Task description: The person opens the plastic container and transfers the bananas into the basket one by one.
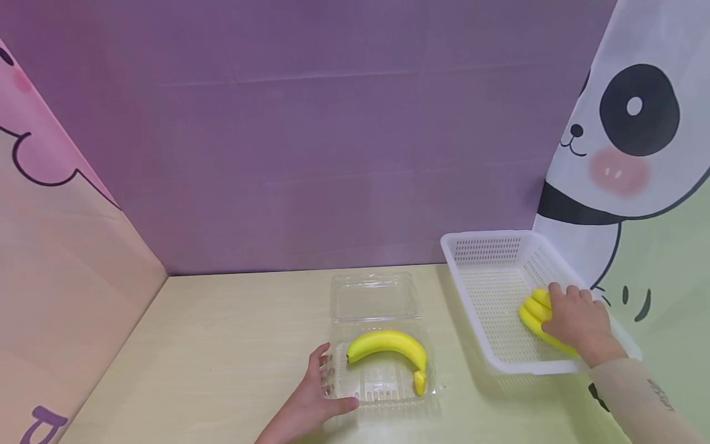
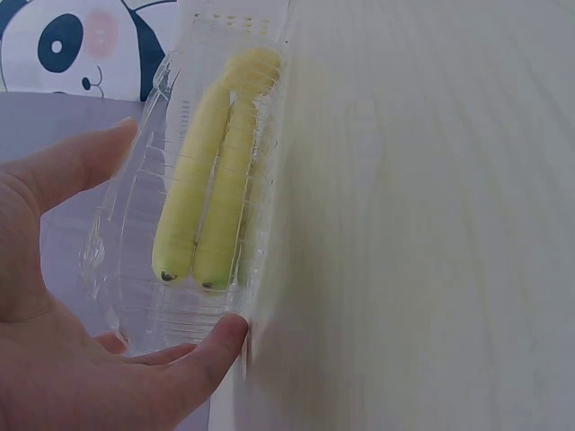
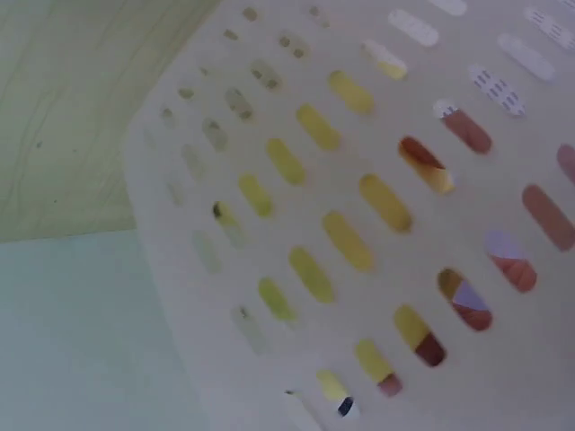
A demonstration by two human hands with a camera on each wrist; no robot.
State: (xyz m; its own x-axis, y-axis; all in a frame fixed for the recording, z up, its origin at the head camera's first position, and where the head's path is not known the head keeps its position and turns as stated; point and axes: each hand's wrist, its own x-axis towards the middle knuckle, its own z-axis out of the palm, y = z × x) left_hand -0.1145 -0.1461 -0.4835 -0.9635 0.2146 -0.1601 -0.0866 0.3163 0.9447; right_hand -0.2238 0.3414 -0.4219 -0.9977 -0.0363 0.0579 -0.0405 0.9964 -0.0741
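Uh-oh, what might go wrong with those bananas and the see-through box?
The right hand grips the bananas inside the white basket, so they might bump its rim if lifted out.

The curved banana stretches across much of the clear box, so adding more could get crowded and the open lid may not close.

The box looks thin, so it might bend if the left hand at its side squeezes hard.

Soft light, faint shadows, blurry right-wrist view

At four o'clock, the right hand (image 1: 579,317) grips bananas (image 1: 535,314) in a basket (image 1: 485,293); at six, the left hand (image 1: 317,393) holds a clear container (image 1: 377,377).
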